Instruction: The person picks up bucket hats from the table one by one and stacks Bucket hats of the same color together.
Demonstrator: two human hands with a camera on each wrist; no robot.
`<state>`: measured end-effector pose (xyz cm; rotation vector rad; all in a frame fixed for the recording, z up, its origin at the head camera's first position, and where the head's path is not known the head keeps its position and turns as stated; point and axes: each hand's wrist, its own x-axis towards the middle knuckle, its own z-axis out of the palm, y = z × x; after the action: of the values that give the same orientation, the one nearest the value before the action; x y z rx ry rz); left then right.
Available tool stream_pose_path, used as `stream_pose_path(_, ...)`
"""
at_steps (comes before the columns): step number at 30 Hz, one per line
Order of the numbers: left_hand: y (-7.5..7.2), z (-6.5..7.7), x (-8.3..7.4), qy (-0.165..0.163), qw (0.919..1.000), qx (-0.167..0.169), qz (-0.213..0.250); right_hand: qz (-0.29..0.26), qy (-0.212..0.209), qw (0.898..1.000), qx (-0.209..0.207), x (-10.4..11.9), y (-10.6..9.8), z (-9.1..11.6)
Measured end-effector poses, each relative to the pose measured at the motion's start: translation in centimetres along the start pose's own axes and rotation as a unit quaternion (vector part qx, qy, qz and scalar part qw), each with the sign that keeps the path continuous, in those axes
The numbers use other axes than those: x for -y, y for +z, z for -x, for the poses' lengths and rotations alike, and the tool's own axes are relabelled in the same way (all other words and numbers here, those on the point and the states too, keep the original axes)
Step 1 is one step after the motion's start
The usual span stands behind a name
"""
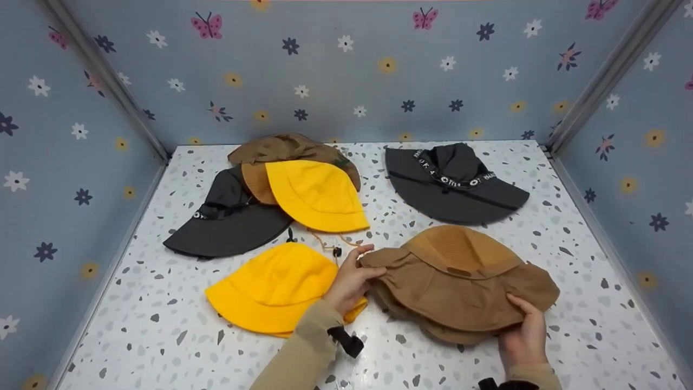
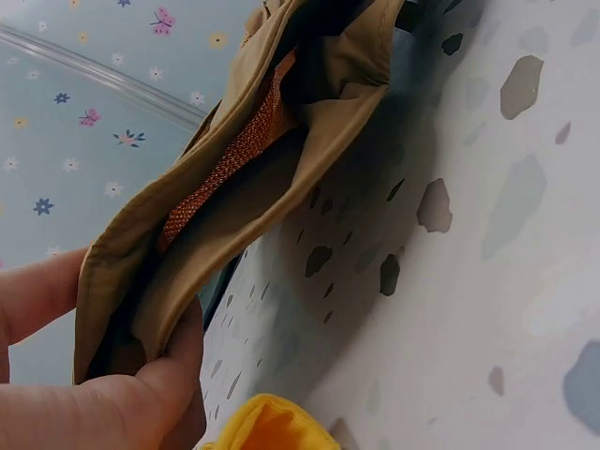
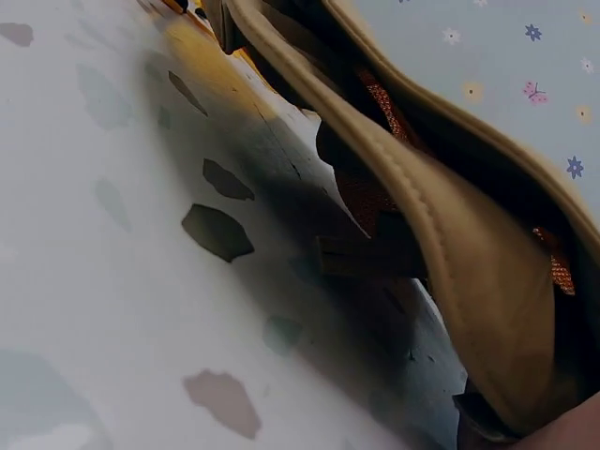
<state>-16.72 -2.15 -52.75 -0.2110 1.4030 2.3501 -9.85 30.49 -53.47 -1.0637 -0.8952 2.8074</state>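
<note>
Between my two hands is a brown bucket hat (image 1: pixel 449 295) with a lighter tan crown, its brim doubled in layers. My left hand (image 1: pixel 349 279) pinches the brim at its left end, and the left wrist view shows thumb and fingers closed on the folded brim edge (image 2: pixel 187 281). At the right end, my right hand (image 1: pixel 525 330) grips the brim, thumb on top and the other fingers hidden underneath. Orange mesh lining (image 2: pixel 234 159) shows between the brim layers. In the right wrist view, the brim (image 3: pixel 450 225) arches over the speckled tabletop, casting a shadow.
A yellow bucket hat (image 1: pixel 276 287) lies beside my left forearm. Behind it, another yellow hat (image 1: pixel 316 195) overlaps a black hat (image 1: pixel 233 233) and a brown hat (image 1: pixel 287 146). A black hat with a lettered band (image 1: pixel 455 189) lies back right. Flowered panels (image 1: pixel 346 70) enclose the table.
</note>
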Motion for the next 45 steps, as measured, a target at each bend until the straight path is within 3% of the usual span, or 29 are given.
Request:
stream_pose_path(10,-0.08,-0.11,0.0,0.001,0.9999,-0.014,-0.008,0.014,0.0,1.0,-0.013,0.28,-0.04,-0.12)
stream_pose_path(17,-0.21,-0.32,0.21,0.007,0.9994,-0.029,-0.018,0.048,0.026,0.998,-0.014,0.25,0.01,-0.06)
stream_pose_path(27,-0.33,-0.34,0.29,0.015,0.9977,-0.045,-0.048,0.114,0.015,0.993,-0.005,-0.07,-0.19,0.47)
stream_pose_path(45,-0.5,-0.25,-0.13,0.012,0.9938,-0.077,-0.079,0.223,-0.012,0.975,0.015,-0.61,-0.18,0.24)
